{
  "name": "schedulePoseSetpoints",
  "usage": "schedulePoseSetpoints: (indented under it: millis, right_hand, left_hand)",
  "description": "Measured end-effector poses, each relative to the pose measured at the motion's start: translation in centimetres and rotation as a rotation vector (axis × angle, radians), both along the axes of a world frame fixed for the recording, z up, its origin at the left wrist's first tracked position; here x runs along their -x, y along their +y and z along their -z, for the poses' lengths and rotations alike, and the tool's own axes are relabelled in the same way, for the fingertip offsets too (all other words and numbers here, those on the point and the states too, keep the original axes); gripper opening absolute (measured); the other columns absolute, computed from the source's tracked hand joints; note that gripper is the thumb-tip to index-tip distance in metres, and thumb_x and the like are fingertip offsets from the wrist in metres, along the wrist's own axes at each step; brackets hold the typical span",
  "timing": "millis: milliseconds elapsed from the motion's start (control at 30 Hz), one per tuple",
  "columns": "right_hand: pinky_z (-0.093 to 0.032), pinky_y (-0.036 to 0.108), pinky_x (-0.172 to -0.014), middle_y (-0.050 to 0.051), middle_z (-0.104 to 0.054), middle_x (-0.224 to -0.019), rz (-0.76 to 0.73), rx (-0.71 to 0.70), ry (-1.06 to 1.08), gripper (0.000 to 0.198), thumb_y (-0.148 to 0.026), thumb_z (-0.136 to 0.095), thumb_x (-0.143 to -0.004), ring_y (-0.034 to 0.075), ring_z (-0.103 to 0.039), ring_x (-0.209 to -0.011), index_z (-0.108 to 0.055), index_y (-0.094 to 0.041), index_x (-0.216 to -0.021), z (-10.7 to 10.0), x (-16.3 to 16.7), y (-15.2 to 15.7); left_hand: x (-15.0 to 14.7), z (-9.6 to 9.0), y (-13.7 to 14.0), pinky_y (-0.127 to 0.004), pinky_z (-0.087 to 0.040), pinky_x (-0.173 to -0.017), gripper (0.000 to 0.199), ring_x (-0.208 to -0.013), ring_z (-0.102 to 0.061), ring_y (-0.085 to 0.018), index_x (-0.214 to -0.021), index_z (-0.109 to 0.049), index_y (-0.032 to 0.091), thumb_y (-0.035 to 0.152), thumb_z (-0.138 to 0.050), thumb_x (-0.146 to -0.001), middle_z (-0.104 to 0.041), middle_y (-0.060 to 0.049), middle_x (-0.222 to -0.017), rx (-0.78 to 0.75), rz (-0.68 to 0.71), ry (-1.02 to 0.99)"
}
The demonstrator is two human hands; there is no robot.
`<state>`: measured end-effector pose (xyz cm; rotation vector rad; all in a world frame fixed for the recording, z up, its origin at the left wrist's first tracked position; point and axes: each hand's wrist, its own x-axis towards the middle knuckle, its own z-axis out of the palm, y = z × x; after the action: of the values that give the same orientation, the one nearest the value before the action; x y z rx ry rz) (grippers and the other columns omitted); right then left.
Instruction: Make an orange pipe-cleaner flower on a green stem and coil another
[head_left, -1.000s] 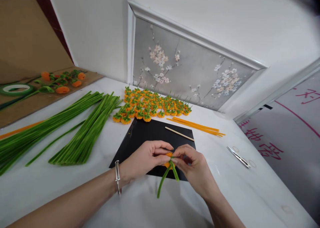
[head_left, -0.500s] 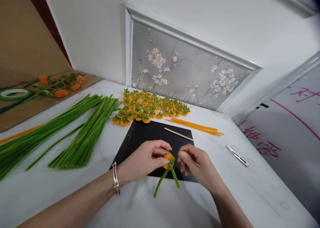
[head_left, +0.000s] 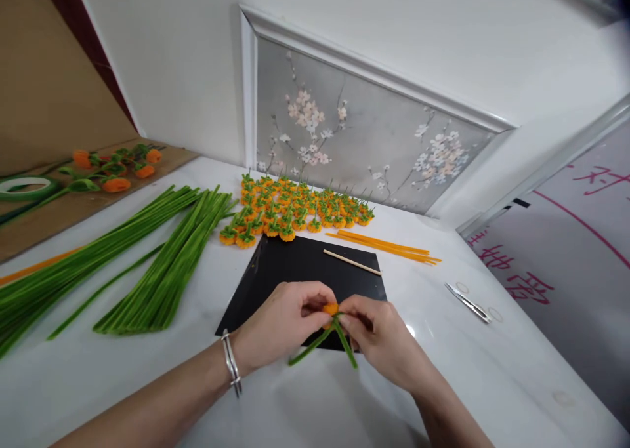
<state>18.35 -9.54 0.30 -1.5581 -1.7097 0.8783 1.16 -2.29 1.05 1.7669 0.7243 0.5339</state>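
Between the fingertips of both hands is a small orange pipe-cleaner pumpkin (head_left: 330, 309) with green fuzzy strips on it. My left hand (head_left: 300, 313), with silver bangles at the wrist, pinches the orange body from the left. My right hand (head_left: 377, 330) is closed, its thumb and forefinger pinching a green pipe cleaner (head_left: 347, 346) close to the pumpkin's side. Two green ends hang down toward me, spread apart. Both hands are above the near part of a black mat (head_left: 295, 271). The fingers partly hide the pumpkin.
Many finished orange pumpkins (head_left: 295, 205) stand in rows at the back. Left lie bundles of green pipe cleaners (head_left: 162, 271); right are orange pipe cleaners (head_left: 384, 246) and tweezers (head_left: 467, 302). A wooden stick (head_left: 352, 262) rests on the mat. Green tape (head_left: 29, 187) lies on cardboard.
My right hand has moved left to the pumpkin and now pinches a green strip there. The left hanging end has swung outward to the left.
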Motion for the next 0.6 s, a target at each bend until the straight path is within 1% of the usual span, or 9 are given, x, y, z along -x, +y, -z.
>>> schedulePoseSetpoints:
  millis: [67, 167, 233, 267, 300, 333, 433, 500, 600]
  right_hand:
    - [-0.038, 0.019, -0.053, -0.001, -0.058, -0.069, -0.044, -0.175, -0.167, 0.02, -0.011, -0.044, -0.089, 0.01, -0.051, -0.058, -0.062, -0.019, -0.085, -0.3, 0.0, -0.1]
    - [-0.04, 0.023, -0.06, 0.003, -0.061, -0.078, -0.168, -0.416, -0.435, 0.028, -0.004, -0.039, -0.088, 0.014, -0.054, -0.067, -0.063, -0.019, -0.088, -0.5, 0.1, -0.3]
    - [-0.039, 0.025, -0.062, 0.004, -0.061, -0.078, -0.219, -0.53, -0.597, 0.028, -0.006, -0.038, -0.091, 0.016, -0.054, -0.07, -0.063, -0.018, -0.086, -0.6, 0.0, -0.4]
    - [-0.039, 0.026, -0.062, 0.004, -0.061, -0.077, -0.219, -0.565, -0.635, 0.027, -0.007, -0.039, -0.092, 0.017, -0.055, -0.07, -0.062, -0.018, -0.086, -0.6, 0.0, -0.4]
    - [-0.04, 0.027, -0.063, 0.004, -0.061, -0.078, -0.203, -0.573, -0.628, 0.025, -0.009, -0.039, -0.093, 0.017, -0.055, -0.07, -0.062, -0.019, -0.088, -0.6, -0.1, -0.4]
    - [-0.041, 0.026, -0.064, 0.004, -0.062, -0.08, -0.176, -0.555, -0.576, 0.022, -0.01, -0.041, -0.094, 0.016, -0.056, -0.071, -0.061, -0.019, -0.092, -0.6, -0.2, -0.3]
    - [-0.043, 0.022, -0.067, 0.002, -0.062, -0.088, -0.067, -0.43, -0.304, 0.018, -0.01, -0.045, -0.092, 0.013, -0.058, -0.074, -0.058, -0.019, -0.1, -0.7, -0.6, -0.1]
    - [-0.044, 0.02, -0.064, 0.0, -0.061, -0.085, -0.009, -0.348, -0.169, 0.016, -0.009, -0.049, -0.091, 0.011, -0.057, -0.07, -0.059, -0.02, -0.096, -0.8, -0.7, 0.1]
    - [-0.043, 0.02, -0.061, -0.001, -0.059, -0.078, 0.025, -0.322, -0.079, 0.013, -0.01, -0.054, -0.088, 0.01, -0.055, -0.066, -0.062, -0.02, -0.084, -0.9, -0.5, 0.3]
  left_hand:
    - [-0.1, 0.3, 0.3, -0.024, -0.048, -0.067, 0.009, -0.075, -0.063, -0.016, -0.084, -0.064, 0.013, 0.016, -0.06, -0.076, -0.069, -0.003, -0.08, 0.163, 0.024, -0.061]
    - [-0.1, 0.6, 0.7, -0.026, -0.049, -0.069, 0.014, -0.072, -0.063, -0.015, -0.083, -0.064, 0.012, 0.015, -0.068, -0.069, -0.069, -0.003, -0.078, 0.354, 0.063, -0.11]
    - [-0.1, 0.7, 0.8, -0.025, -0.049, -0.069, 0.018, -0.071, -0.063, -0.014, -0.083, -0.064, 0.012, 0.016, -0.072, -0.067, -0.069, -0.003, -0.077, 0.435, 0.07, -0.119]
    - [0.0, 0.7, 0.8, -0.026, -0.049, -0.069, 0.019, -0.072, -0.064, -0.014, -0.083, -0.064, 0.012, 0.017, -0.073, -0.067, -0.069, -0.003, -0.078, 0.464, 0.069, -0.122]
    - [0.0, 0.6, 0.7, -0.026, -0.049, -0.07, 0.02, -0.073, -0.064, -0.015, -0.083, -0.064, 0.012, 0.018, -0.073, -0.067, -0.069, -0.004, -0.078, 0.489, 0.063, -0.129]
    - [0.0, 0.5, 0.7, -0.026, -0.05, -0.072, 0.021, -0.074, -0.064, -0.015, -0.084, -0.064, 0.012, 0.019, -0.074, -0.068, -0.07, -0.004, -0.08, 0.513, 0.055, -0.14]
    - [0.1, 0.1, 0.6, -0.028, -0.051, -0.076, 0.025, -0.076, -0.065, -0.014, -0.089, -0.062, 0.013, 0.019, -0.074, -0.069, -0.07, -0.004, -0.084, 0.579, 0.029, -0.165]
    - [0.1, -0.2, 0.6, -0.028, -0.051, -0.076, 0.025, -0.074, -0.065, -0.013, -0.09, -0.06, 0.014, 0.018, -0.074, -0.07, -0.07, -0.003, -0.083, 0.603, 0.022, -0.17]
    - [0.0, -0.4, 0.7, -0.026, -0.05, -0.074, 0.023, -0.072, -0.064, -0.012, -0.088, -0.058, 0.014, 0.017, -0.073, -0.07, -0.068, -0.002, -0.079, 0.595, 0.021, -0.164]
